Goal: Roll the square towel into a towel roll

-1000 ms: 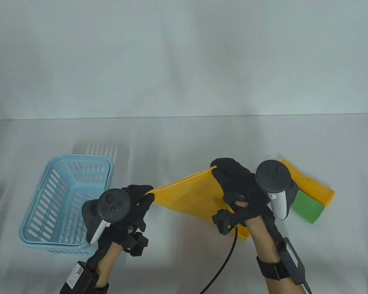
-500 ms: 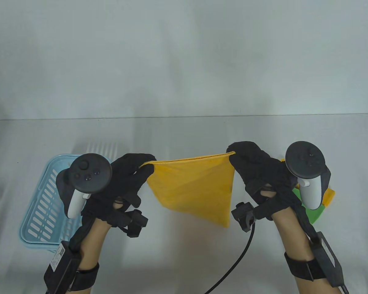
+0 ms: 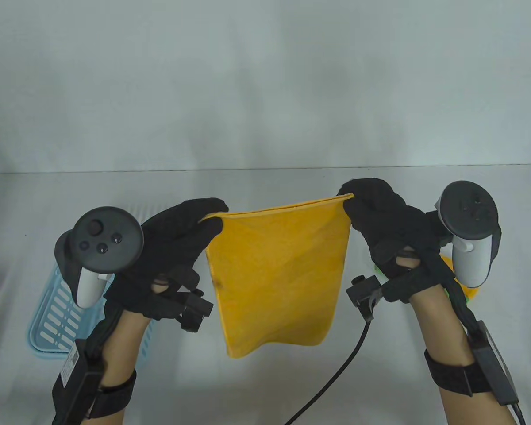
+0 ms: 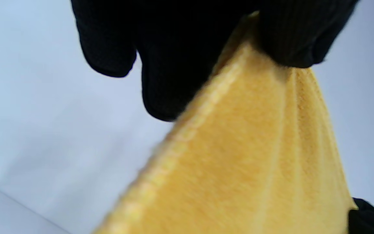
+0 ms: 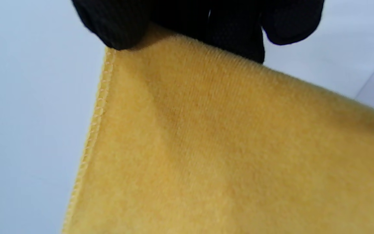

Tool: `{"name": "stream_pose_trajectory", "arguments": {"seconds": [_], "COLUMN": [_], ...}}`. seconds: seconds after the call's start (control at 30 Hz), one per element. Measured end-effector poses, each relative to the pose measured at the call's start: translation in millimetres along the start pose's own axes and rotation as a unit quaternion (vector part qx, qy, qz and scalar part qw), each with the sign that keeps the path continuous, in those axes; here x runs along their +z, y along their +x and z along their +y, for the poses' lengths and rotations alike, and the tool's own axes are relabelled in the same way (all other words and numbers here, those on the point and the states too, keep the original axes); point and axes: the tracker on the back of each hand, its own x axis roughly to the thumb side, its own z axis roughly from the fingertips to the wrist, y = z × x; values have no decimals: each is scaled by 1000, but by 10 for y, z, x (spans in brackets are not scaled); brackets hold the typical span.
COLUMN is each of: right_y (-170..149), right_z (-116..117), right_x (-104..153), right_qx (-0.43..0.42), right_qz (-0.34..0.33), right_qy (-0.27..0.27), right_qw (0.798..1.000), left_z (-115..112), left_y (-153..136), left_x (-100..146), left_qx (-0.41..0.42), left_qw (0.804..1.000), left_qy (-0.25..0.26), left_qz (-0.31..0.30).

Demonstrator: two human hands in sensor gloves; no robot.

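My left hand point(image 3: 177, 239) and right hand point(image 3: 380, 221) each pinch a top corner of the yellow towel point(image 3: 278, 270), hanging above the bench point(image 3: 265, 186) (unrolled); I should lay it flat, edges square.

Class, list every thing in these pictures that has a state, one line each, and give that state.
Yellow towel: unrolled, held up by its two top corners, hanging spread out.
Left hand: pinches the towel's top left corner.
Right hand: pinches the towel's top right corner.
Basket: upright on the table, partly hidden by the left arm; the part that shows holds nothing.
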Motion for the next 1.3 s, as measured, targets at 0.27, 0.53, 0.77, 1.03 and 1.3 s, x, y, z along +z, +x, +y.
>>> {"name": "stream_pose_trajectory", "arguments": {"seconds": [0.27,0.53,0.77,1.03,1.3], "right_y": [-707,-250,-675,-1364,-1952], "right_z": [174,-71,77,341,452], "right_x": [-811,-994,-918,-583,0], "right_qx": [48,42,72,71,90], "right_qz": [135,75,112,152,184], "right_qy": [-17,-75,-61,-17,36], "right_qw": [990,994,989,986,978], "left_z": [-581,-381,-746,-1162,-1538], "left_y": [-601,-339,-647,-1049,-1227], "left_x": [-737,-972,-822,-412,211], "left_qx": [-108,-68,-118,-129,-132], "left_qw": [982,993,984,974,962], "left_qy": [-64,-15,-61,-121,-209], "left_qz": [139,93,120,143,115]}}
